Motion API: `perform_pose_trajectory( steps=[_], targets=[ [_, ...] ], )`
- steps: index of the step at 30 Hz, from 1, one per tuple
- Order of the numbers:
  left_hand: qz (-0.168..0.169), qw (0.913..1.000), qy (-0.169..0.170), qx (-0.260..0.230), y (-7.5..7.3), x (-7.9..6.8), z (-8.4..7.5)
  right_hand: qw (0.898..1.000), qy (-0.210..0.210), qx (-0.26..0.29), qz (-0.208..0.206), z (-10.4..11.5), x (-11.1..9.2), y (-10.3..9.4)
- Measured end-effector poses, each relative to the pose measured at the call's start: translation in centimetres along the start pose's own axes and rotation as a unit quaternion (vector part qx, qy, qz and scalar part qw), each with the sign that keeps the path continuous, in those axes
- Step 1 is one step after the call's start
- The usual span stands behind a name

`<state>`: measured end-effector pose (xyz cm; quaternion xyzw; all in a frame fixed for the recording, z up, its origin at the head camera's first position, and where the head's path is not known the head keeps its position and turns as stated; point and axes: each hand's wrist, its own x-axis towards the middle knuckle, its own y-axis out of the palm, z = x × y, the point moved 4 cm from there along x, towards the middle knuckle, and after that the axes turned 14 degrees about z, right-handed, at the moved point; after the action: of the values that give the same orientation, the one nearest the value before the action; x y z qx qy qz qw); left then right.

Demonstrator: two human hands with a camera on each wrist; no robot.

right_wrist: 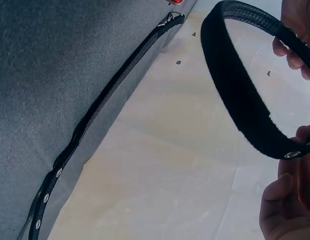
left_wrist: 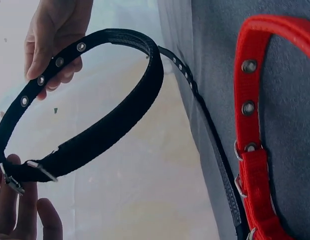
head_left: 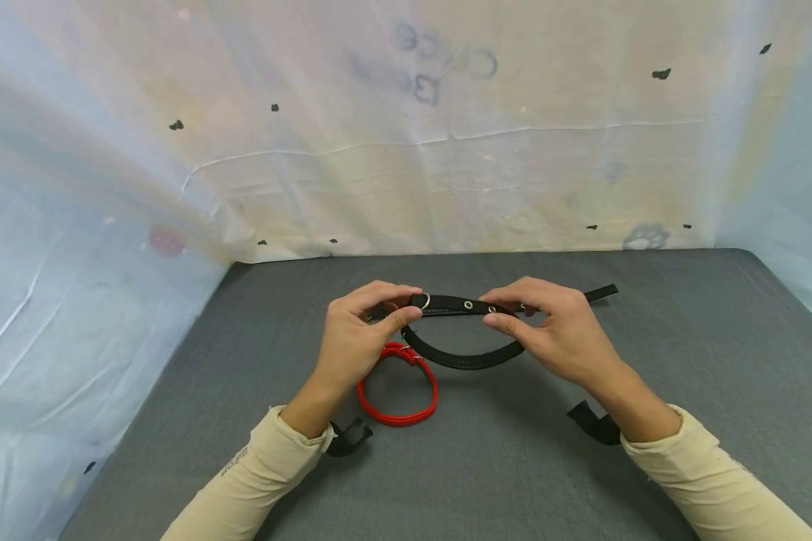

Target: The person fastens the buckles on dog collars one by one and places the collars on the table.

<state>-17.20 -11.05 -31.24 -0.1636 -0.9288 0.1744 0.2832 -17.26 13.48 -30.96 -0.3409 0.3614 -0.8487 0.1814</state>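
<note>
A pale patterned sheet [head_left: 446, 180] hangs behind and at the sides of a grey cloth-covered table [head_left: 487, 481]; over the table reach two forearms in cream sleeves [head_left: 271, 466], with a black curved piece [head_left: 594, 424] beside each cuff; the left hand [head_left: 362, 319] and the right hand [head_left: 558, 323] face each other, well apart, above the table; between them a black eyeleted collar [head_left: 470, 362] is held up off the cloth, bent into a loop whose padded band bows down toward the person; the left thumb and fingers are clamped on its buckle end, while the right thumb and fingers pinch the eyeleted strap; a second black collar [head_left: 602, 292] lies stretched out on the table beyond the hands, its tip showing past the right one; a red collar [head_left: 398, 420] rests on the cloth as a closed ring, near the left hand; smallest are the held collar's metal buckle [left_wrist: 14, 185], a metal ring [head_left: 429, 302] by the left fingertips, and round metal eyelets [head_left: 468, 305] along its strap.
</note>
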Motion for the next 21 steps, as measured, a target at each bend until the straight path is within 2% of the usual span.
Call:
perform_pose_trajectory(
  steps=[9,21],
  targets=[
    [0.026,0.9993,0.02,0.016,0.5,0.2,0.2,1.0,-0.002,0.002,0.001,-0.1,-0.1,-0.4],
    [0.042,0.9981,0.026,0.037,1.2,0.0,0.3,1.0,-0.001,0.016,0.023,0.1,-0.2,0.2]
  ],
)
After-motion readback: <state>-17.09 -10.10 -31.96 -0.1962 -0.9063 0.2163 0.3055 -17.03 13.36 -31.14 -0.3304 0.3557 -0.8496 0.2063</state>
